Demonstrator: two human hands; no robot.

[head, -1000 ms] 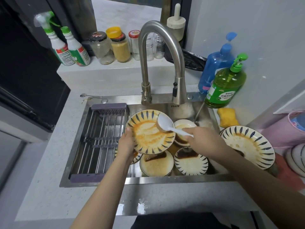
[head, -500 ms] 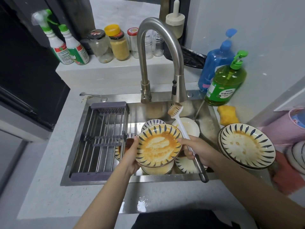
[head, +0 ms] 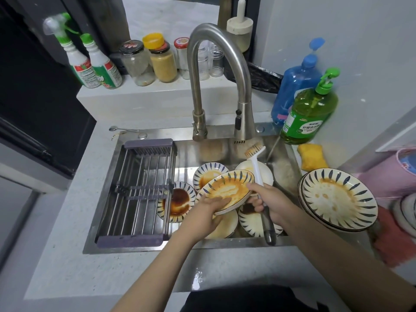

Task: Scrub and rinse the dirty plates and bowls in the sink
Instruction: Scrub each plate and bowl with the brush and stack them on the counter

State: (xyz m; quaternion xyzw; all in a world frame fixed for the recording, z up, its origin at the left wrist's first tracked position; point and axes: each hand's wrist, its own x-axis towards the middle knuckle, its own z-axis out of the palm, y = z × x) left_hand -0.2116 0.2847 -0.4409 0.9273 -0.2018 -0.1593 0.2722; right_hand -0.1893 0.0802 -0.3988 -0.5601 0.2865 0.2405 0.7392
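My left hand [head: 206, 215] grips the near rim of a blue-striped plate [head: 227, 190] smeared with orange sauce, holding it nearly flat above the sink [head: 189, 152]. My right hand [head: 269, 204] is closed on the handle of a white dish brush [head: 255, 157], whose bristled head points up just below the faucet spout [head: 243, 122]. The brush head is off the plate. Beneath lie several dirty striped plates and bowls; one at the left [head: 177, 200] holds dark sauce.
A metal drying rack [head: 137, 192] fills the sink's left half. A stack of dirty striped plates [head: 337, 199] sits on the right counter. Green soap bottle [head: 309, 113], blue bottle [head: 297, 84] and yellow sponge [head: 311, 159] stand behind it. Jars and spray bottles line the back ledge.
The plate has dropped from tilted upright to nearly flat and moved right. The brush left the plate's face and its head swung up toward the faucet spout.
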